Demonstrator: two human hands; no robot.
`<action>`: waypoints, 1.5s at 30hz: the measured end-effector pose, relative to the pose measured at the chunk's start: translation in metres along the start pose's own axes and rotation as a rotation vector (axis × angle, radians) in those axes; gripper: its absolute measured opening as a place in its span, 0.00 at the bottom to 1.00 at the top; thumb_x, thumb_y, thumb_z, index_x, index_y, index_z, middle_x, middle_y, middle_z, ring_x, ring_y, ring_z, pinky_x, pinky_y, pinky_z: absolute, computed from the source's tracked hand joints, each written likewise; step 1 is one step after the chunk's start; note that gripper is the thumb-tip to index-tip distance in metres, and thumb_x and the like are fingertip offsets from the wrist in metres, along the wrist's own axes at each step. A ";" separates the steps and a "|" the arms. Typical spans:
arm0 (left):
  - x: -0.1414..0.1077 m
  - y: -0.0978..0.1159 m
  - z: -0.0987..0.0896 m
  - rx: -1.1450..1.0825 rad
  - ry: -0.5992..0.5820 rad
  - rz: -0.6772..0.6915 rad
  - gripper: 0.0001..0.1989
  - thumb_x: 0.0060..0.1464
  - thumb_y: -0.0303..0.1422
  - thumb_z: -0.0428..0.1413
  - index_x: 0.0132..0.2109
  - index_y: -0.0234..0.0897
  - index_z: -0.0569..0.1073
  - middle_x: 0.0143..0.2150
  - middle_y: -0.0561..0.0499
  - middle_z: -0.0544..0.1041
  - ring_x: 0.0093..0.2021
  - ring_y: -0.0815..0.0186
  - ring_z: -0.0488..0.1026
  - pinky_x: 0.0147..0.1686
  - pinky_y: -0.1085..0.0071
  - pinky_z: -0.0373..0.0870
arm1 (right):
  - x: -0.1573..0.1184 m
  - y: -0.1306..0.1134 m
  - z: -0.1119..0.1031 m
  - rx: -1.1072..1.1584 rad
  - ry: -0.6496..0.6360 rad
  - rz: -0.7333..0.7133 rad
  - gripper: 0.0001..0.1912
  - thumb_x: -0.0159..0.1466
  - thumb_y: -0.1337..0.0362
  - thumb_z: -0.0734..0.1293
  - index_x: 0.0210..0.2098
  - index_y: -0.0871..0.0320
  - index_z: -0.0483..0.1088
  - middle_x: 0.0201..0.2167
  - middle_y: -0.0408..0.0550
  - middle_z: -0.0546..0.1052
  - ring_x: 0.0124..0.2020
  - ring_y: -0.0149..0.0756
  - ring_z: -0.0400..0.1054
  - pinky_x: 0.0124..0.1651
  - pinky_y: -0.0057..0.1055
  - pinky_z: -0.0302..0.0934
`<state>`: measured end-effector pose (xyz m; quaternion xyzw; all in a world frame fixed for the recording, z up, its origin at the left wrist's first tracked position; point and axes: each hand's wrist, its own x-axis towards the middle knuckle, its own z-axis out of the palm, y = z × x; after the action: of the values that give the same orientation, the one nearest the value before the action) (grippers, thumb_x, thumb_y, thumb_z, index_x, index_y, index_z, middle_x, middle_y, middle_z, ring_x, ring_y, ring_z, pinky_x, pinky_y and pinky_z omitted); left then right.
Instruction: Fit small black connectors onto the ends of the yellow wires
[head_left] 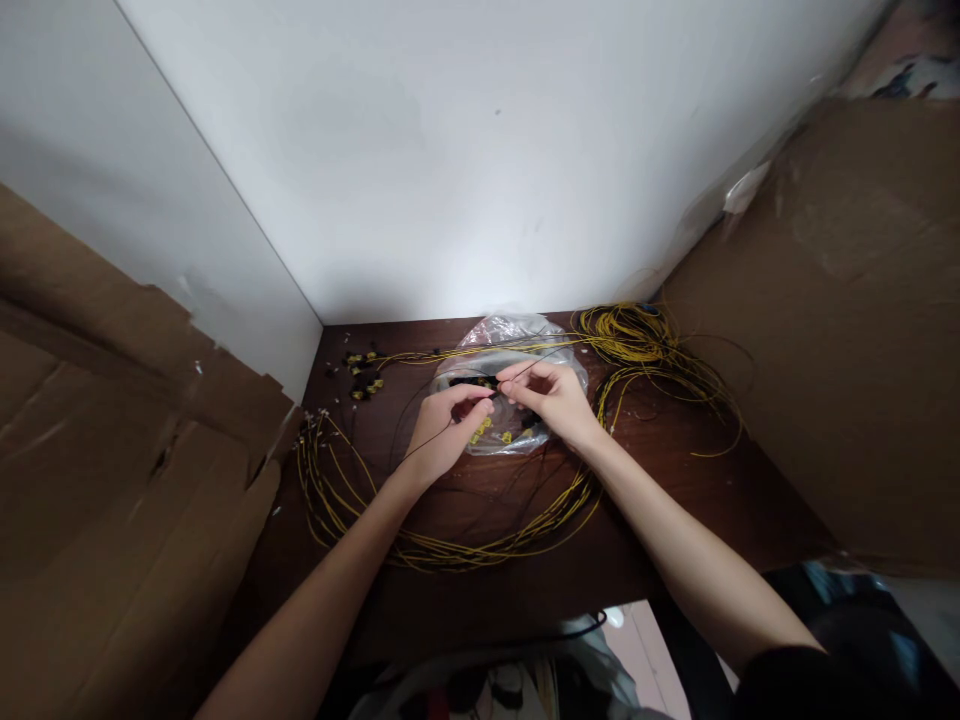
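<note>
My left hand [444, 430] and my right hand [551, 398] meet fingertip to fingertip over a clear plastic bag [480, 362]. Between finger and thumb, my left hand pinches a thin black wire [431, 440], which trails back over the hand. The right fingers are pinched too, on a small dark piece at the wire's end; its kind is too small to tell. Small yellow connectors [484, 430] and black ones lie in the bag below the hands. Yellow and black wires [465, 557] curve in a loose bundle around the near side of the bag.
Coiled yellow wires [634, 335] lie at the back right of the brown table [660, 500]. Several black and yellow connectors [365, 385] sit at the back left. Cardboard [135, 480] stands on the left, more cardboard [847, 330] on the right, a white wall [465, 160] behind.
</note>
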<state>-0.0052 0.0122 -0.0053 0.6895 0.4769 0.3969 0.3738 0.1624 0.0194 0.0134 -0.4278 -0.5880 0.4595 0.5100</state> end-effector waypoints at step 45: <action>-0.001 0.009 0.000 -0.043 0.001 -0.034 0.11 0.51 0.33 0.54 0.39 0.33 0.76 0.30 0.48 0.79 0.31 0.65 0.75 0.34 0.70 0.69 | 0.000 0.001 0.000 -0.007 0.086 -0.034 0.09 0.51 0.61 0.71 0.29 0.60 0.74 0.26 0.45 0.73 0.24 0.28 0.62 0.28 0.28 0.58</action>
<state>-0.0021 0.0092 0.0026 0.6727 0.4801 0.4009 0.3953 0.1624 0.0200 0.0128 -0.4389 -0.5745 0.4298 0.5409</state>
